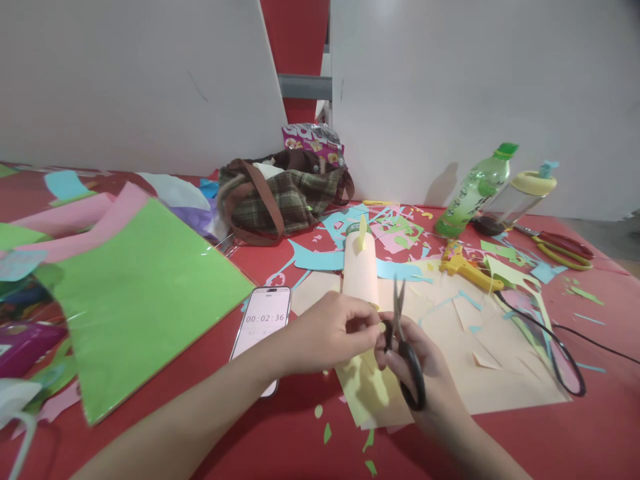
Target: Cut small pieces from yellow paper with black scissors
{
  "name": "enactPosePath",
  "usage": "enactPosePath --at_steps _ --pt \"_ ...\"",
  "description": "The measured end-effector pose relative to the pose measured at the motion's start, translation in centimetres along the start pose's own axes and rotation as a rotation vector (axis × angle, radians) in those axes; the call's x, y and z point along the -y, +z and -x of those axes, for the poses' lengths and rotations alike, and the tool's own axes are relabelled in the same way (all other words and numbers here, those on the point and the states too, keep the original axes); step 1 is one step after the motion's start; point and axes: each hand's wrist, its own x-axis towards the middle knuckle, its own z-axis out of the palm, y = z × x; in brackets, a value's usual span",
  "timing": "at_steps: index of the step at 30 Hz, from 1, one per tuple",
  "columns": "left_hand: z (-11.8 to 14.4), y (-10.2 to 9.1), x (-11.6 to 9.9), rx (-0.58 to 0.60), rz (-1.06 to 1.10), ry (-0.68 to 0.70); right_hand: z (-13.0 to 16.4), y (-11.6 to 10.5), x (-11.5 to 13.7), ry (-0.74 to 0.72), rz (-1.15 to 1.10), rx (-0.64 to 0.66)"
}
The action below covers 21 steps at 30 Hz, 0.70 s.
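My right hand is wrapped round a pair of black-handled scissors, blades pointing up and away from me. Close beside it, my left hand has thumb and fingers pinched together; a tiny pale yellow piece of paper shows at their tips. Just beyond both hands is a cylinder wrapped in cream paper, with a green top and a yellow paper strip sticking up from it. Yellow paper lies under my hands. A phone showing a timer lies partly behind my left forearm.
Green paper sheets in a clear sleeve lie left. A plaid bag stands at the back. Right are a green bottle, a clear cup, a yellow glue gun with its cord, and red-and-yellow scissors. Scraps cover cream paper.
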Motion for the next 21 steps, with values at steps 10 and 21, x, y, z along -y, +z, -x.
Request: enactPosePath --at_steps 10,21 --pt "0.3 -1.2 -0.1 -0.087 0.177 -0.03 0.3 0.3 0.4 0.066 0.017 0.195" --pt "0.3 -1.2 -0.6 -0.085 0.165 -0.053 0.5 0.2 0.6 0.113 0.008 0.225"
